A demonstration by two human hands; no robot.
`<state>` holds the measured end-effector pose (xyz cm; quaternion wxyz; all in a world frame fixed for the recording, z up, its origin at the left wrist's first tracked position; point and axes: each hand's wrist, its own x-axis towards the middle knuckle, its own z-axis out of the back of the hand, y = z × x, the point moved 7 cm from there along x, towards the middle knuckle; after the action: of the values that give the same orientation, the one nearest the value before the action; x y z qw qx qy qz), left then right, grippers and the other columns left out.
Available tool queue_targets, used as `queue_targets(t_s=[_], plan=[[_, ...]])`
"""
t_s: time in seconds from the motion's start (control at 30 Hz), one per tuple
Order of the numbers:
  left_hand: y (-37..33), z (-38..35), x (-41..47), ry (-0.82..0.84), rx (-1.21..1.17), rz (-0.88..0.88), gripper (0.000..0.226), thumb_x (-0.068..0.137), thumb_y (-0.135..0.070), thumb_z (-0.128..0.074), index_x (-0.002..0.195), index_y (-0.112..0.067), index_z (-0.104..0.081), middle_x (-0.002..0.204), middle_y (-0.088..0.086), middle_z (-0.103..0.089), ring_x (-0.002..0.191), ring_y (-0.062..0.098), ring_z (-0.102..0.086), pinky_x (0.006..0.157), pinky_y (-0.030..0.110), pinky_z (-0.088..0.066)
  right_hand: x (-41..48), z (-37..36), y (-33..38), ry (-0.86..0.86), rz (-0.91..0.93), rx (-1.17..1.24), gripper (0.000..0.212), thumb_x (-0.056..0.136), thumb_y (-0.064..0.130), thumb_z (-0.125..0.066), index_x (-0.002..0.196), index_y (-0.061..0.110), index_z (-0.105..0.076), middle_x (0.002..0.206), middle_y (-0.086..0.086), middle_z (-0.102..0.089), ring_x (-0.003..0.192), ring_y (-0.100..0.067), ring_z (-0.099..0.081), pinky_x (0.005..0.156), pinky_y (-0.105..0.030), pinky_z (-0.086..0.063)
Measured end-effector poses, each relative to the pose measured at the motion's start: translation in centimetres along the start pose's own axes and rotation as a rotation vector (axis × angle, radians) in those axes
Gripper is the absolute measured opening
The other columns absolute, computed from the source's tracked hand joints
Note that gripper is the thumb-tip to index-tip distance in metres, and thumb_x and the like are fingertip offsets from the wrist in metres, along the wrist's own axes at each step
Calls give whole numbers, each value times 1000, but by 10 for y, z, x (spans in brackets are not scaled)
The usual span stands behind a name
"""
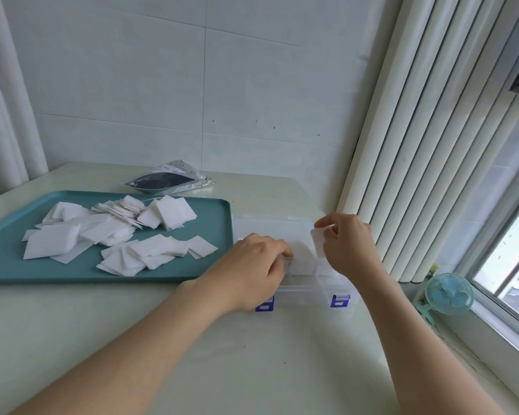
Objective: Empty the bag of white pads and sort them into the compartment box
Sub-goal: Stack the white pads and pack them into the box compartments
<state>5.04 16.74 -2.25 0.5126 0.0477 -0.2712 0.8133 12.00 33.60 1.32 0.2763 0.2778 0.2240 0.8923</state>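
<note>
Clearly the bag [168, 181] beyond the teal tray [9, 265] is emptied, yet most white pads [117, 235] still lie heaped there while the right hand [346, 244] pinches one pad [318, 242] over the compartment box [306, 283] and the left hand [252, 268] curls onto its rim.

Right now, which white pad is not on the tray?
The white pad pinched upright in the right hand, over the clear compartment box. All the other pads lie loose on the teal tray.
</note>
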Motion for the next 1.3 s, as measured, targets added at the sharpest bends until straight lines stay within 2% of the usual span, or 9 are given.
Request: queue_targets(t_s=[0.13,0.23,0.33,0.67,0.83,0.93,1.1,1.23,1.3], plan=[[0,-1,0,-4,5,-11,32,104,-23,-41,127,-27,-63,122,-7,-68,118,19,-52,102,37,-44,3,-9,-8,38,-24,-86,28,98,11,-51,118,25,-63,95,5,-65,105,-24,-55,94,-41,-44],[0,-2,0,-9,9,-11,31,104,-23,-41,125,-27,-63,118,-6,-69,115,20,-53,100,38,-44,3,-14,-13,68,-44,-190,24,97,17,-53,120,26,-53,96,7,-67,104,-22,-52,90,-40,-28],[0,-3,1,-18,19,-13,31,104,-23,-41,125,-28,-63,117,-6,-69,114,20,-53,101,39,-44,3,-11,-14,21,-43,-290,19,91,18,-61,103,33,-63,92,11,-70,104,-23,-57,85,-40,-24],[2,0,2,9,-50,21,31,104,-26,-44,125,-28,-66,122,-9,-68,118,15,-53,103,33,-43,3,-13,5,-71,124,-205,34,90,6,-56,95,33,-77,97,5,-66,102,-23,-60,85,-37,-38],[14,30,3,-190,-255,169,25,102,-20,-52,114,-26,-74,111,-17,-71,106,3,-60,87,6,-40,-9,-18,35,-98,311,-100,29,87,10,-59,96,32,-76,88,8,-60,93,-20,-60,89,-40,-48],[43,53,-1,-375,-143,363,25,95,-12,-53,102,-27,-72,107,-9,-71,105,19,-62,91,29,-49,-20,-22,50,-82,420,-63,26,87,11,-62,96,30,-76,86,9,-59,87,-18,-59,87,-41,-49],[78,57,-16,-114,375,681,29,92,-39,-56,110,-17,-59,123,10,-50,117,39,-43,91,44,-38,-32,-32,64,-24,520,-45,25,84,13,-64,95,32,-76,85,14,-60,83,-13,-57,84,-40,-49],[94,46,-24,29,417,809,53,89,-52,-53,126,-13,-51,131,12,-44,126,42,-36,98,46,-35,-35,-35,68,6,536,-22,24,85,14,-65,95,33,-76,85,15,-59,84,-11,-55,86,-37,-46],[95,44,-23,60,429,787,44,92,-46,-52,122,-14,-53,131,13,-46,127,42,-36,100,45,-35,-35,-35,68,6,534,-13,24,86,14,-65,95,34,-75,85,17,-58,83,-9,-54,87,-36,-46]])
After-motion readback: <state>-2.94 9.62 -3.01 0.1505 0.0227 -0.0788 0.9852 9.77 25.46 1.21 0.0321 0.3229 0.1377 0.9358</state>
